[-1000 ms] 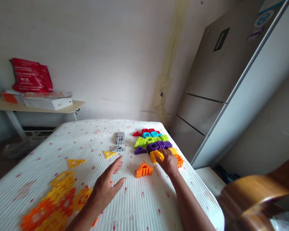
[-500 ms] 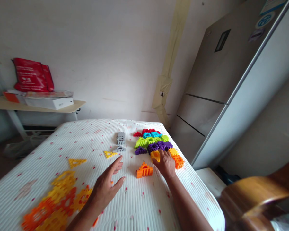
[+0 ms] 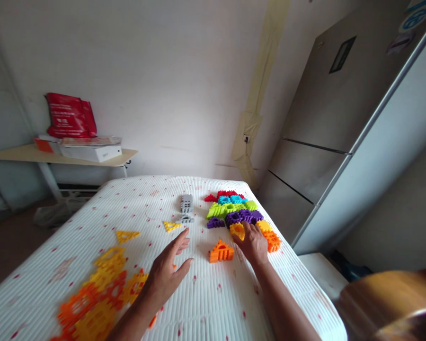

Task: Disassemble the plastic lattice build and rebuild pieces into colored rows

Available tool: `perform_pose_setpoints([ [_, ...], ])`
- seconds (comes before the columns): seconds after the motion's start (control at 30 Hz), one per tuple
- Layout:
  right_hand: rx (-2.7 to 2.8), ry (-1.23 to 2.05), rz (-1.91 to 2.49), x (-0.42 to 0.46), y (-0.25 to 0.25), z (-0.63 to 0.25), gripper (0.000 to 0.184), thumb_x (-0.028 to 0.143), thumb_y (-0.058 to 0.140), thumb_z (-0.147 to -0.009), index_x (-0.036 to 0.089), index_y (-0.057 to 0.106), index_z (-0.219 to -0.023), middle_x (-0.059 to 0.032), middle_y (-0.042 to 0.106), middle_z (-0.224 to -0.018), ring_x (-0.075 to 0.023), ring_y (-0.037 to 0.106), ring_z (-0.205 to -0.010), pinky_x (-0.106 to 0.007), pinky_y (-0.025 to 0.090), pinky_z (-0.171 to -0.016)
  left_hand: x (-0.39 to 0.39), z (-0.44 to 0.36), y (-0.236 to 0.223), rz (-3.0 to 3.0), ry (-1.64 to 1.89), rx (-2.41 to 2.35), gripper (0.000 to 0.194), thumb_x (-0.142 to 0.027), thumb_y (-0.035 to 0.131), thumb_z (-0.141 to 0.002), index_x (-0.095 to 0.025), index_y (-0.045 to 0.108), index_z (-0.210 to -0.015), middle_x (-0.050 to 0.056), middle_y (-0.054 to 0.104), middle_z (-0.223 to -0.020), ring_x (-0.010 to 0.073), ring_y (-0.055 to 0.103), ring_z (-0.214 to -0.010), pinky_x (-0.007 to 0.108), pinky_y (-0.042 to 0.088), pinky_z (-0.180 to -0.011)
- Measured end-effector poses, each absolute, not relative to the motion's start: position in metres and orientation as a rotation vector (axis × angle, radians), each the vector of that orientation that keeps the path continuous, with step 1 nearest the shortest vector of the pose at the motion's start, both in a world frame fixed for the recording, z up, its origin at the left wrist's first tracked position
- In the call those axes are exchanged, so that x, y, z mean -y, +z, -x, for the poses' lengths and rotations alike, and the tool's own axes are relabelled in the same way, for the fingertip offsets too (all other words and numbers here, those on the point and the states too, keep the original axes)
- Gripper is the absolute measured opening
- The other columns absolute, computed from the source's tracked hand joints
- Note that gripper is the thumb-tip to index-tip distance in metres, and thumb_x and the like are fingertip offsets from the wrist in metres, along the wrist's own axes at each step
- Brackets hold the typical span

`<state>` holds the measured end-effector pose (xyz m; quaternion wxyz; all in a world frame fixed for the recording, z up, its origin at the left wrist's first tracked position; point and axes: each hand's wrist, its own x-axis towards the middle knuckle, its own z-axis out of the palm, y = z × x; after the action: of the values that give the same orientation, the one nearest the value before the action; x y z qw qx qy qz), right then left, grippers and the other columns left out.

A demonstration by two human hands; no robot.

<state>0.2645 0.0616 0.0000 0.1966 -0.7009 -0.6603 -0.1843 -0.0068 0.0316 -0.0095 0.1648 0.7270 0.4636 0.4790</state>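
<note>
Across the ribbed white cloth (image 3: 199, 293), red-flecked: toothed yellow and orange plastic pieces (image 3: 95, 303), flat, left of your left hand (image 3: 168, 272), fingers spread, holding nothing. Between hands, a peaked orange block stack (image 3: 221, 252). Your right hand (image 3: 252, 241), fingers bent, touches a yellow openwork block (image 3: 237, 230); grip unclear. Just beyond, notched purple blocks (image 3: 242, 217), then lime, turquoise, red rows. Farther, smooth bare wall (image 3: 170, 85).
</note>
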Motion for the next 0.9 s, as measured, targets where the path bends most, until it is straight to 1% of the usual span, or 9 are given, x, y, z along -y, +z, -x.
perform_pose_setpoints([
  [0.17,1.789,-0.641,1.843,-0.058,0.006,-0.267,0.036,0.044,0.052,-0.083,0.016,0.060,-0.103,-0.0081,0.065,-0.087,-0.0211,0.058,-0.083,-0.025,0.038,-0.058,-0.016,0.027,0.033,-1.858,1.550,-1.505,0.034,-0.031,0.051,-0.080,-0.023,0.058,-0.113,0.003,0.071,-0.093,0.0166,0.067,-0.081,0.030,0.053,-0.079],
  [0.3,1.791,-0.740,1.632,-0.055,0.012,-0.272,0.032,0.041,0.045,-0.088,0.016,0.064,-0.095,-0.0071,0.066,-0.083,-0.0190,0.058,-0.078,-0.025,0.040,-0.060,0.001,0.071,0.077,-1.625,1.693,-1.673,0.029,-0.039,0.052,-0.080,-0.024,0.062,-0.103,0.001,0.071,-0.096,0.0167,0.067,-0.086,0.027,0.051,-0.081],
  [0.37,1.811,-0.748,1.546,-0.053,0.013,-0.273,0.032,0.039,0.043,-0.090,0.016,0.065,-0.093,-0.0070,0.066,-0.082,-0.0188,0.058,-0.077,-0.026,0.041,-0.063,-0.002,0.100,0.083,-1.686,1.579,-1.934,0.028,-0.043,0.053,-0.077,-0.027,0.065,-0.096,-0.001,0.072,-0.095,0.0175,0.066,-0.083,0.027,0.051,-0.077],
  [0.43,1.835,-0.720,1.502,-0.051,0.015,-0.274,0.030,0.037,0.043,-0.090,0.016,0.065,-0.093,-0.0075,0.067,-0.084,-0.0191,0.059,-0.079,-0.027,0.042,-0.068,-0.014,0.131,0.075,-1.799,1.330,-2.102,0.029,-0.042,0.048,-0.076,-0.026,0.066,-0.093,-0.001,0.072,-0.096,0.0185,0.066,-0.079,0.028,0.052,-0.074],
  [0.5,1.852,-0.664,1.485,-0.049,0.016,-0.270,0.029,0.034,0.043,-0.091,0.016,0.065,-0.093,-0.0081,0.067,-0.086,-0.0194,0.059,-0.081,-0.028,0.043,-0.072,-0.032,0.159,0.056,-1.885,0.982,-2.156,0.033,-0.038,0.045,-0.074,-0.023,0.067,-0.094,0.003,0.072,-0.100,0.0206,0.066,-0.088,0.030,0.049,-0.083],
  [0.53,1.858,-0.627,1.477,-0.048,0.018,-0.266,0.028,0.033,0.043,-0.091,0.017,0.066,-0.093,-0.0083,0.067,-0.086,-0.0195,0.059,-0.082,-0.029,0.044,-0.074,-0.041,0.172,0.045,-1.874,0.923,-2.173,0.035,-0.036,0.046,-0.071,-0.020,0.068,-0.093,0.006,0.072,-0.098,0.0222,0.066,-0.088,0.031,0.049,-0.084],
  [0.63,1.963,-0.453,1.398,-0.046,0.026,-0.240,0.029,0.027,0.038,-0.092,0.018,0.065,-0.096,-0.0089,0.066,-0.089,-0.0185,0.060,-0.084,-0.028,0.046,-0.074,-0.063,0.194,0.015,-1.843,0.832,-2.188,0.042,-0.035,0.048,-0.068,-0.015,0.067,-0.099,0.010,0.073,-0.094,0.0253,0.068,-0.086,0.032,0.051,-0.079],
  [0.8,2.387,-0.200,1.260,-0.054,0.044,-0.159,0.030,0.011,0.037,-0.087,0.020,0.060,-0.105,-0.0080,0.064,-0.102,-0.0163,0.060,-0.091,-0.025,0.047,-0.077,-0.083,0.190,-0.013,-1.920,0.807,-2.084,0.054,-0.037,0.048,-0.071,-0.016,0.058,-0.120,0.009,0.061,-0.126,0.0233,0.055,-0.115,0.030,0.042,-0.096],
  [0.9,2.635,-0.221,1.270,-0.072,0.043,-0.108,0.032,0.010,0.041,-0.085,0.022,0.055,-0.112,-0.0092,0.059,-0.115,-0.0176,0.061,-0.089,-0.026,0.050,-0.068,-0.089,0.181,-0.021,-1.963,0.794,-2.040,0.049,-0.035,0.050,-0.070,-0.020,0.062,-0.115,0.008,0.058,-0.129,0.0250,0.048,-0.123,0.035,0.034,-0.103],
])
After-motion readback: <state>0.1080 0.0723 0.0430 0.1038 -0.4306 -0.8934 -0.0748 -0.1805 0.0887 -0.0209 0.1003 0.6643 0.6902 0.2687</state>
